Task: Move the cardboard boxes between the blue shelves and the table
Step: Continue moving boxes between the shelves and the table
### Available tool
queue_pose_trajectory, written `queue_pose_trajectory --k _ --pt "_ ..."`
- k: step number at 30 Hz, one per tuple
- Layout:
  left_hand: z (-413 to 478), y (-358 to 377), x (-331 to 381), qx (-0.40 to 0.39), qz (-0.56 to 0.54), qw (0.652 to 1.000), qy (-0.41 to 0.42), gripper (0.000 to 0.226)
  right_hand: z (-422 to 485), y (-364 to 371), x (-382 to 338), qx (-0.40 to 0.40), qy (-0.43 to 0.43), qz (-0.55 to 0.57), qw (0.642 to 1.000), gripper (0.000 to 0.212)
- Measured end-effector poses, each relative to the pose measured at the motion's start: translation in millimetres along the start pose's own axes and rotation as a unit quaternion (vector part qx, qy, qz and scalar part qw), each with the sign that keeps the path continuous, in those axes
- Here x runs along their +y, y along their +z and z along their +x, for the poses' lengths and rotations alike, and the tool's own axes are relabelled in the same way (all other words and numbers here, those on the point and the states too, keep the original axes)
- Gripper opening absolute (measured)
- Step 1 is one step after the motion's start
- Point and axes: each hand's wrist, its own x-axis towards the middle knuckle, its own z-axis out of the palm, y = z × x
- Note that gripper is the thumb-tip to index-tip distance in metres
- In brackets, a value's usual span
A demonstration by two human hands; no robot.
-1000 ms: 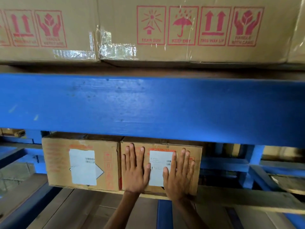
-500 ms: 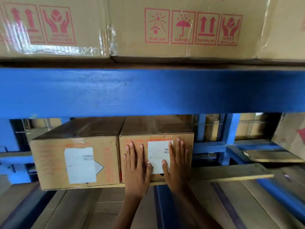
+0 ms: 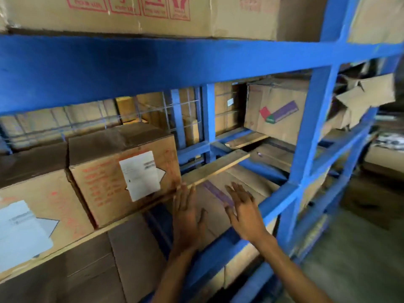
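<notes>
A small cardboard box (image 3: 105,171) with a white label and red print sits on a wooden plank (image 3: 218,167) of the blue shelf (image 3: 153,60). A second labelled box (image 3: 39,206) stands against its left side. My left hand (image 3: 188,215) hangs flat, fingers apart, just right of the first box's lower right corner, fingertips close to it. My right hand (image 3: 244,211) is spread open further right, over the cartons of the level below. Neither hand holds anything.
Large cartons with red handling marks (image 3: 131,14) fill the shelf above. A carton with a purple and red logo (image 3: 277,112) stands deeper at the right, behind a blue upright (image 3: 310,132). Torn cardboard (image 3: 360,99) sticks out at far right. Concrete floor (image 3: 360,259) lies lower right.
Both hands came off the front of the right box and moved to its right. The view swung rightward, so the boxes now sit at the left of the frame.
</notes>
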Motion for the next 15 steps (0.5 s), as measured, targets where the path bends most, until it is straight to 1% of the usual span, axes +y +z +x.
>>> queue_pose_trajectory --k 1,3,5,8,10,12,13,15 --pt "-3.0 6.5 23.3 -0.006 -0.025 1.000 0.016 0.072 -15.2 -15.5 10.4 -0.001 0.023 -0.007 1.000 0.062" --pt "-11.6 27.8 67.8 -0.022 -0.072 0.996 0.048 0.074 -46.4 -49.3 33.1 0.031 0.055 -0.018 0.998 0.059" --pt "-25.0 48.3 111.6 -0.070 -0.121 0.988 0.068 0.073 -83.1 -88.8 61.3 0.054 0.101 -0.040 0.993 0.061" --pt "-51.8 81.6 183.3 -0.109 -0.150 0.975 0.121 0.071 -153.7 -153.9 92.9 0.074 0.177 -0.080 0.978 0.065" --pt "-78.7 100.3 239.8 -0.153 -0.175 0.959 0.161 0.070 -209.6 -199.6 105.9 0.069 0.245 -0.094 0.963 0.068" --pt "-113.8 116.8 298.2 -0.176 -0.208 0.942 0.196 0.069 -268.7 -243.1 117.5 0.083 0.288 -0.127 0.945 0.073" --pt "-134.7 122.0 328.9 -0.202 -0.221 0.932 0.206 0.070 -298.7 -265.0 121.6 0.086 0.312 -0.140 0.936 0.074" --pt "-181.5 132.3 385.9 -0.232 -0.250 0.911 0.233 0.071 -358.9 -307.6 125.3 0.097 0.363 -0.168 0.911 0.073"
